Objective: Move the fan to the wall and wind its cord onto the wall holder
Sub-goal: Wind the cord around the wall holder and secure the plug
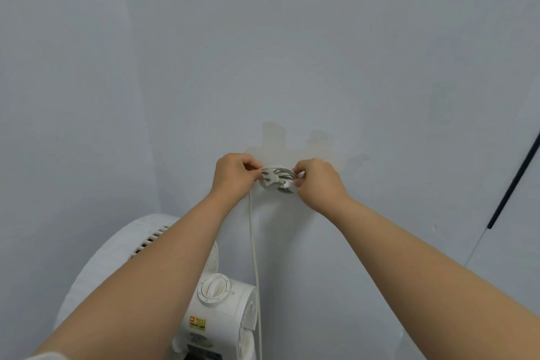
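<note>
While our arms stretched out to the pale wall [263,38], our left hand [233,175] pinched the white cord [253,257] at the left edge of the round wall holder [277,180]. Our right hand [318,181] pinched the holder's right edge. Cord loops lay between both hands. Below the left hand, the cord hung down beside the white fan [222,301], nearer us.

label: small yellow sticker [200,323] with a red square mark | stands on: rear motor housing of the fan [233,308] | text: too blurred to read | other writing: none readable
</note>
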`<action>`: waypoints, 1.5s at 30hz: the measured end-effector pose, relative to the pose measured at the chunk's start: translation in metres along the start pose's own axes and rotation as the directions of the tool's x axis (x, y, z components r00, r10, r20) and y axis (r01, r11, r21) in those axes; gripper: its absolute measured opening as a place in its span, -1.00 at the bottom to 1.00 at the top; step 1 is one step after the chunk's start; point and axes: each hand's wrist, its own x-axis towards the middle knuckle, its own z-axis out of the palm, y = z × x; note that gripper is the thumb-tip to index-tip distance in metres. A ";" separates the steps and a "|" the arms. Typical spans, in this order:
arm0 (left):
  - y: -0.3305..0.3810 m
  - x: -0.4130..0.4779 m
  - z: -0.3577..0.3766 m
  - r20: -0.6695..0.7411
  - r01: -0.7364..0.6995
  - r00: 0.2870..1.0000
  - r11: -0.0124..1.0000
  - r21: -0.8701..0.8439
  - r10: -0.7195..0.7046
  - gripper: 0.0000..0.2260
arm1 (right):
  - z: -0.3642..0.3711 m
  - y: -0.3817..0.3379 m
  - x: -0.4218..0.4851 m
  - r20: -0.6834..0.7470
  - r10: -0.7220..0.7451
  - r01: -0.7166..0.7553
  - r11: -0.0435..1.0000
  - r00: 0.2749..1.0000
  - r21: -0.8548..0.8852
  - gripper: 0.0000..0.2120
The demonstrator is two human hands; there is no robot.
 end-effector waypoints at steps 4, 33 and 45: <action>-0.003 -0.002 0.002 -0.023 -0.049 0.999 0.999 0.000 0.049 -0.93 | 0.000 0.001 0.000 -0.001 -0.004 0.004 1.000 1.000 0.004 -0.77; -0.035 -0.028 0.040 0.069 0.212 0.977 0.887 -0.410 -0.202 -0.87 | 0.007 0.010 0.003 -0.058 -0.045 0.045 0.999 0.997 0.011 -0.78; -0.036 -0.033 0.040 0.105 0.227 0.974 0.855 -0.465 -0.201 -0.88 | 0.019 0.034 -0.034 -0.323 -0.239 0.230 0.971 0.916 -0.067 -0.67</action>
